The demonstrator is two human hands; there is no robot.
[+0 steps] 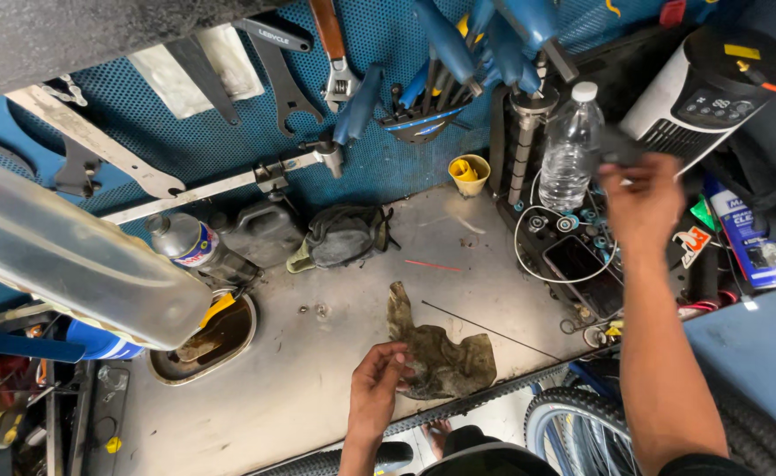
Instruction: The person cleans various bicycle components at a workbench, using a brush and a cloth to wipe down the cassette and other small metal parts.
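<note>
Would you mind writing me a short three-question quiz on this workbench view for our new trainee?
1. True or false: the left hand rests on the dirty rag lying on the metal bench.
2. What does the right hand reach towards? A) a dark cloth-like object beside the clear water bottle; B) the yellow cup; C) the bicycle tyre.
3. Fill in: the yellow cup stands to the ___ of the water bottle in the picture.

Key: 1 true; 2 A; 3 left.
</note>
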